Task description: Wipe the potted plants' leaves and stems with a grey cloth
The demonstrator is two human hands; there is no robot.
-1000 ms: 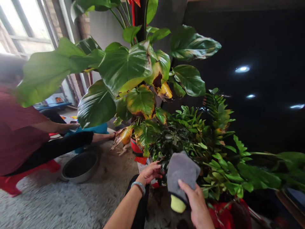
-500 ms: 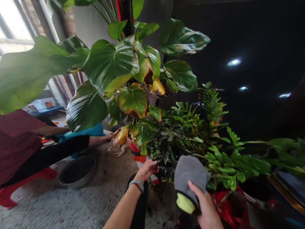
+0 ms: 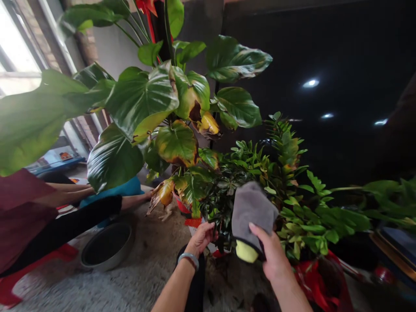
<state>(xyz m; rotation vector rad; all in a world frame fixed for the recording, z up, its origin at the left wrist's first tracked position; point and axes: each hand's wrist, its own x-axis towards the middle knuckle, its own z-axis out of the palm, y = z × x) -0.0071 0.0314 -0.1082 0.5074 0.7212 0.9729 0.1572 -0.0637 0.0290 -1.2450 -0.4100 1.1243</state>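
Note:
My right hand (image 3: 272,256) grips a grey cloth (image 3: 251,210) with a yellow corner and holds it against the small dark-leaved plant (image 3: 224,195). My left hand (image 3: 203,236), with a pale bracelet on the wrist, is curled around the leaves at the plant's lower left. Behind stands a tall plant with big glossy leaves (image 3: 143,97), some yellowed and brown at the edges. A feathery light-green plant (image 3: 305,216) spreads to the right over a red pot (image 3: 313,281).
Another person in a dark red top (image 3: 19,212) sits at the left, arms stretched toward a blue object (image 3: 128,188). A dark round basin (image 3: 107,245) lies on the grey floor. A window is at the upper left, a dark glossy wall behind.
My right hand has lifted the cloth up and slightly left onto the dark leaves. My left hand stays on the plant. The view has shifted a little to the right.

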